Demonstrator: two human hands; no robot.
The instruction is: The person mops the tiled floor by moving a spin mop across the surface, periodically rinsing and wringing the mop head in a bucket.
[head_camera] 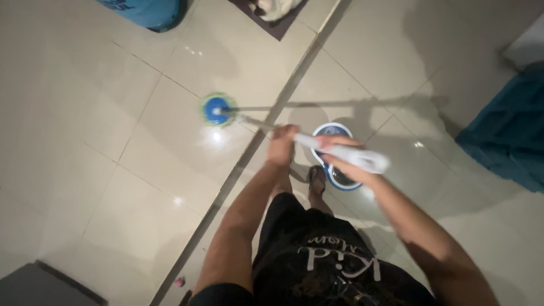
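I hold a mop by its pole [258,123], which slants from my hands down to the floor. Its round blue head with a green fringe [217,110] rests on the pale tiled floor [113,113] ahead of me. My left hand [281,144] is closed around the metal part of the pole. Higher up, my right hand [340,156] grips the white handle [362,160]. A blue and white mop bucket [338,177] stands on the floor just beneath my right hand, partly hidden by it. My legs and sandalled feet show below.
A blue container [148,11] stands at the top left, a dark mat with a cloth [272,14] beside it. Teal fabric [510,130] hangs at the right. A dark object [39,286] sits at the bottom left corner. A metal strip [249,153] crosses the tiles diagonally.
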